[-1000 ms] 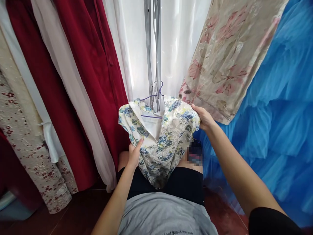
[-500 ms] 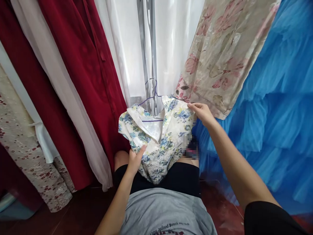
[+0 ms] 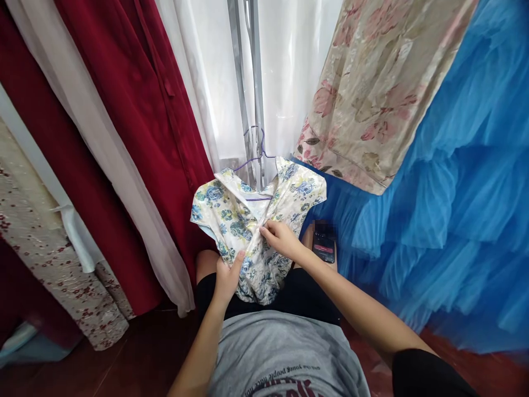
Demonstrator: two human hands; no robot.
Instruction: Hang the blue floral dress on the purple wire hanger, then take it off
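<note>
A white garment with blue and yellow flowers (image 3: 231, 212) hangs on a purple wire hanger (image 3: 256, 160) over my lap. My left hand (image 3: 227, 278) grips its lower left front, thumb on top of the cloth. My right hand (image 3: 281, 238) pinches the cloth at the middle of the front opening, just below the collar. A dark phone (image 3: 324, 245) lies on my right thigh beside the garment.
A metal rack post (image 3: 248, 88) stands behind the hanger before a white curtain. Dark red dresses (image 3: 136, 99) hang at the left, a beige floral dress (image 3: 372, 94) and a blue tulle skirt (image 3: 463, 193) at the right. A dark red floor lies below.
My right hand let go of the garment's right shoulder and moved left and down to the front opening. The left hand stayed on the lower front.
</note>
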